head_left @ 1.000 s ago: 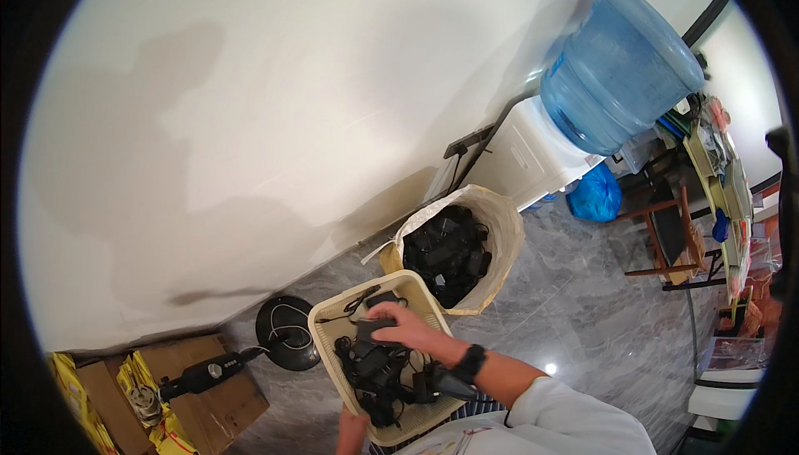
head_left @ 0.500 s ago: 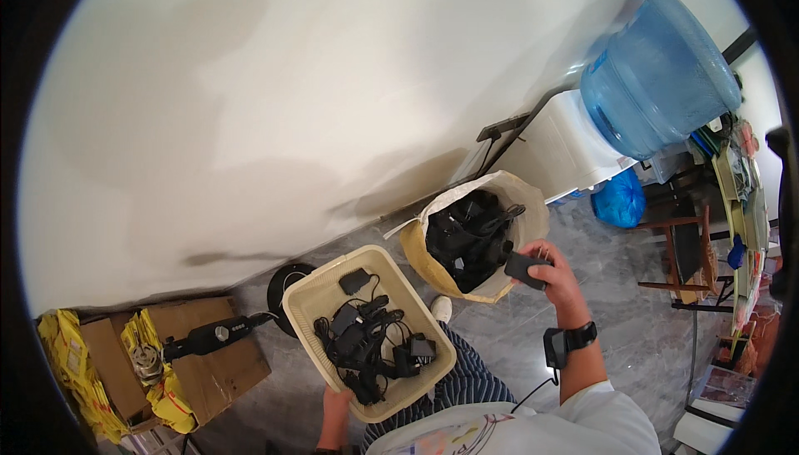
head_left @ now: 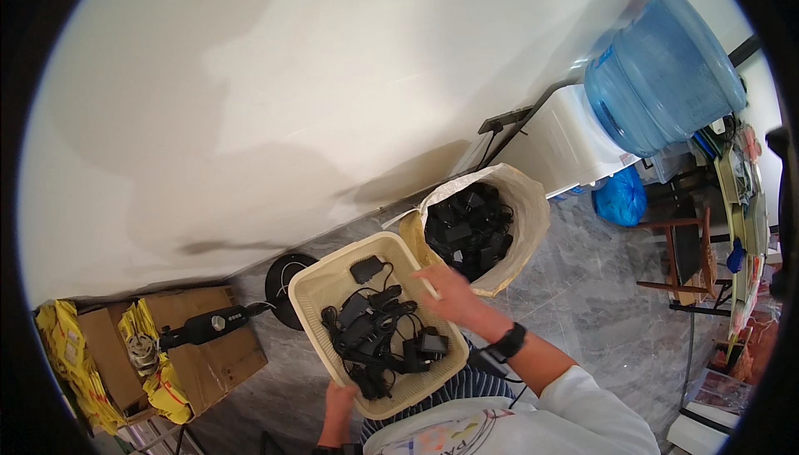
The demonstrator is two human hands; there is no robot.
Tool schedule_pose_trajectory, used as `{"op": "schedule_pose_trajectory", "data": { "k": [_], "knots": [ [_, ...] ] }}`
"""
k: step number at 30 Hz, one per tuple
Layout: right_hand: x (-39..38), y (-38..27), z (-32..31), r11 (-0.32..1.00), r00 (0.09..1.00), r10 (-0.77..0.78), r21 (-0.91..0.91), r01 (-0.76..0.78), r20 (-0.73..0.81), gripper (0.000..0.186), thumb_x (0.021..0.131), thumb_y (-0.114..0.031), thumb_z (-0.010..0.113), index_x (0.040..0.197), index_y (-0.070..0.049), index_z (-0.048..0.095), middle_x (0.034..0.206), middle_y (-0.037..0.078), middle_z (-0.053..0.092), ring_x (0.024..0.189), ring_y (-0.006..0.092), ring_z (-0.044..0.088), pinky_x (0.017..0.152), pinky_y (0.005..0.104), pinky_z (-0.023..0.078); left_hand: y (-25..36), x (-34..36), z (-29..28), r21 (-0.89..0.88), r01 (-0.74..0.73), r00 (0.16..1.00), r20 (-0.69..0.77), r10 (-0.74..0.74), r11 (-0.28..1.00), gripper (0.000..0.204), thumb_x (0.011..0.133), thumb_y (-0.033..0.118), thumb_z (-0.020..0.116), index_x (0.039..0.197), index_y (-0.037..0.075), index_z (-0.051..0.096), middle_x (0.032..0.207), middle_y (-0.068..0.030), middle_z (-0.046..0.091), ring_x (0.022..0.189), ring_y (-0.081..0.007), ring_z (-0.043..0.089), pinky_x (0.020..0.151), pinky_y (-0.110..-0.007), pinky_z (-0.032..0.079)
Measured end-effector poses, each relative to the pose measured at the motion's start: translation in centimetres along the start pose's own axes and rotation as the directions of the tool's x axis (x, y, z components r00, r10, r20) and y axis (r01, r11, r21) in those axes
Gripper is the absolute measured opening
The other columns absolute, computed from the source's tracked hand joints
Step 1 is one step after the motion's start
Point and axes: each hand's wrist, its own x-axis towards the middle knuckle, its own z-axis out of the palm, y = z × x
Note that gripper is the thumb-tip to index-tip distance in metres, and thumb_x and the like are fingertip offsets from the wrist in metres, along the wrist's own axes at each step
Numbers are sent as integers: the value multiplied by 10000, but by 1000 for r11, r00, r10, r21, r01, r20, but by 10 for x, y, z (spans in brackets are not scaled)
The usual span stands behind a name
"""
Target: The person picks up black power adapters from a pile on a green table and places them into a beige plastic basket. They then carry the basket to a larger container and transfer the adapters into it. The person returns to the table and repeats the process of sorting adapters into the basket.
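Observation:
A cream plastic basket (head_left: pixel 305 292) holds several black power adapters (head_left: pixel 356 309) with tangled cables. My left hand (head_left: pixel 339 397) grips its lower left side, partly hidden under the rim. My right hand (head_left: pixel 441 289), slightly blurred, is at the basket's upper right rim, fingers stretched toward it, with no adapter visible in it. Beside the basket, a woven sack (head_left: pixel 526 214) with a cream rim stands on the floor, filled with black adapters (head_left: pixel 466 222).
A water dispenser (head_left: pixel 583 135) with a blue bottle (head_left: pixel 662 72) stands by the wall. A blue bag (head_left: pixel 616 197), a wooden chair (head_left: pixel 682 255) and a cluttered desk (head_left: pixel 741 205) are at right. Cardboard boxes (head_left: pixel 212 355) with yellow packets and a black pole stand (head_left: pixel 287 318) are at left.
My right hand took a black adapter from the basket to the sack. It is now back at the basket's rim without that adapter.

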Motion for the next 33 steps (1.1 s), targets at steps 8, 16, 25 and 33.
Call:
{"op": "schedule_pose_trajectory", "data": {
  "k": [8, 16, 25, 33],
  "knots": [
    [5, -11, 96, 955, 946, 26, -288, 73, 324, 535, 755, -110, 619, 1267, -78, 468, 1202, 162, 489, 1130, 358, 431, 921, 437, 400, 14, -20, 17, 65, -26, 999, 46, 23, 998, 407, 673, 7, 522, 1077, -37, 535, 889, -66, 590, 785, -189, 572, 700, -292, 464],
    [3, 15, 89, 919, 841, 259, -389, -64, 475, 562, 699, -180, 686, 1219, -102, 486, 1107, 114, 530, 1032, 320, 485, 857, 412, 430, 6, -28, 24, 216, -82, 995, -30, 91, 973, 448, 655, -25, 523, 1103, -25, 531, 934, -78, 593, 823, -199, 576, 720, -303, 459],
    [1, 21, 84, 923, 850, -23, -315, 220, 527, 518, 667, -257, 715, 1137, -121, 543, 1054, 75, 539, 1015, 288, 504, 860, 441, 397, 7, -25, 25, 2, -63, 989, 131, 62, 998, 455, 646, -54, 476, 1099, -30, 514, 939, -67, 563, 810, -192, 549, 736, -279, 437],
    [-3, -17, 20, 986, 942, -71, 165, 17, 329, 429, 694, -227, 709, 1066, -63, 571, 971, 116, 550, 949, 316, 536, 800, 396, 442, 0, 2, 19, 158, -79, 995, 77, 67, 984, 594, 642, 16, 515, 1224, -50, 421, 1059, -149, 568, 955, -239, 566, 811, -294, 451]
  ]
}}
